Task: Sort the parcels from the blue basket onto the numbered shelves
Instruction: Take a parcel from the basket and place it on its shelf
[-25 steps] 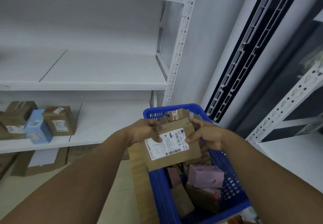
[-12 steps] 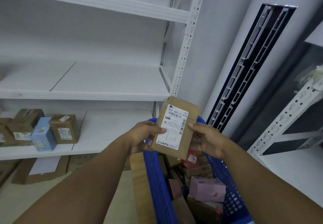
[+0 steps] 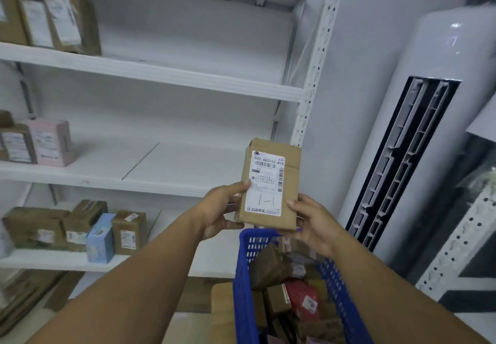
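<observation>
Both forearms reach forward: the left hand pinches the lower left edge and the right hand grips the lower right corner of a flat brown cardboard parcel. It is held upright above the blue plastic basket. Its white label carries a handwritten 1-1, and it now sits higher than half a second ago.

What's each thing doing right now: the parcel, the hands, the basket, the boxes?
blue basket: holds many parcels.
brown parcel: upright, held above the basket, label facing us.
left hand: grips the parcel's left edge.
right hand: grips its lower right corner.
pink box: standing on the middle shelf.
light blue box: standing on the lower shelf.
</observation>
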